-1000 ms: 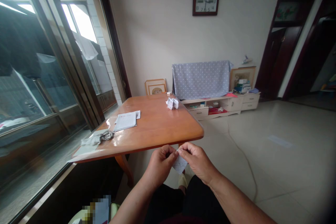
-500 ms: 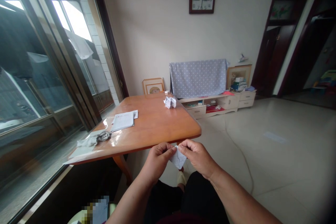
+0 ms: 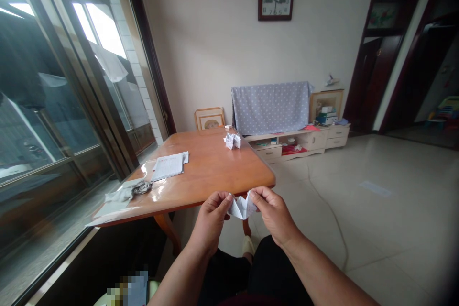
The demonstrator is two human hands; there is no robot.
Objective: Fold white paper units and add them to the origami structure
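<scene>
Low in the middle, the left hand [image 3: 211,220] and right hand [image 3: 271,211] pinch the folded paper [image 3: 242,208] at both ends; pulling too hard might rip it.

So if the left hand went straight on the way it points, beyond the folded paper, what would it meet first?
Likely the wooden table, at its near edge, though depth is unclear and the left hand might pass above.

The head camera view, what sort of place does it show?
Most likely a living room in a home: a wall clock hangs above a low whitish cabinet, a dotted cloth drapes something on top of it, and a wooden table stands beside large windows.
</scene>
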